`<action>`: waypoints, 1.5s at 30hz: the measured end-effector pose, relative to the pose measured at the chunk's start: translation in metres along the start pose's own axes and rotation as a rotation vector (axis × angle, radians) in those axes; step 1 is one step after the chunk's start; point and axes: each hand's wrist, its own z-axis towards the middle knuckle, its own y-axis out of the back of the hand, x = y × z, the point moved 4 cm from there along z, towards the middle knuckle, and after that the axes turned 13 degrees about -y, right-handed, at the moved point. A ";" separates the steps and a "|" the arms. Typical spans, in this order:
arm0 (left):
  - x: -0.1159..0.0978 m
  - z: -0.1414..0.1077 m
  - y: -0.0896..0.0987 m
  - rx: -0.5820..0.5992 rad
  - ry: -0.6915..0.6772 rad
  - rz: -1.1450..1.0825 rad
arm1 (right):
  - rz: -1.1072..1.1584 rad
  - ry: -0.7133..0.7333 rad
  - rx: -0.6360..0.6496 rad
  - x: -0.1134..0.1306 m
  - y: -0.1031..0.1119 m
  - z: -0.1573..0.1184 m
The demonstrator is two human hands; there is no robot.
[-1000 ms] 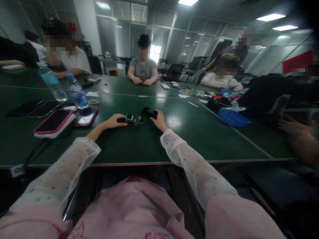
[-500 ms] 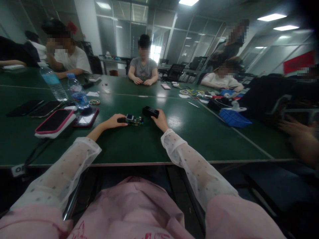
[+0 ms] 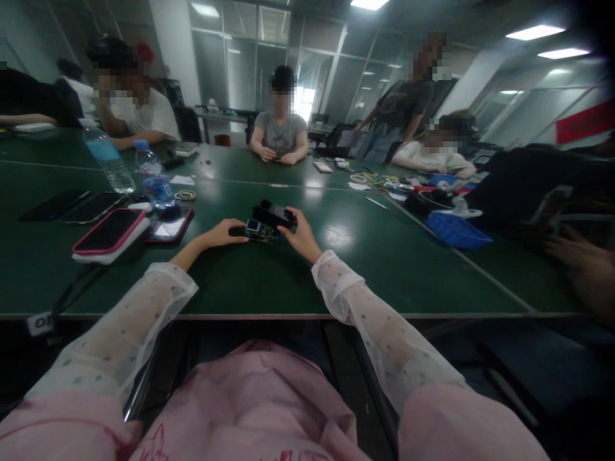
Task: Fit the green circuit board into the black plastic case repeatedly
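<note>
My left hand (image 3: 221,235) is closed on the left end of a small green circuit board (image 3: 263,235) that carries a little screen and a black part at its left end. In my right hand (image 3: 302,234) is a black case (image 3: 273,213), gripped at its right end between thumb and fingers. The case is tilted and lies just behind and partly over the board; whether the two touch I cannot tell. Both are over the green table (image 3: 250,282), in front of me.
At the left are two bottles (image 3: 157,182), several phones (image 3: 111,232) and a tape roll (image 3: 185,196). A blue tray (image 3: 459,232), cables (image 3: 365,179) and a thin metal tool (image 3: 377,203) lie at the right. Other people sit round the table; one stands behind.
My right hand has moved the black case left, up to the board, and turned it so more of its length shows. My left hand keeps its hold. The standing person shows more clearly.
</note>
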 end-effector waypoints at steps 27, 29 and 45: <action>0.003 0.000 -0.002 -0.014 0.007 -0.015 | -0.145 0.056 0.305 -0.007 -0.025 -0.009; -0.001 0.000 -0.001 -0.013 0.008 -0.016 | -0.143 0.054 0.305 -0.007 -0.025 -0.009; -0.006 -0.002 0.002 -0.001 0.052 -0.021 | -0.118 0.057 0.306 -0.008 -0.024 -0.009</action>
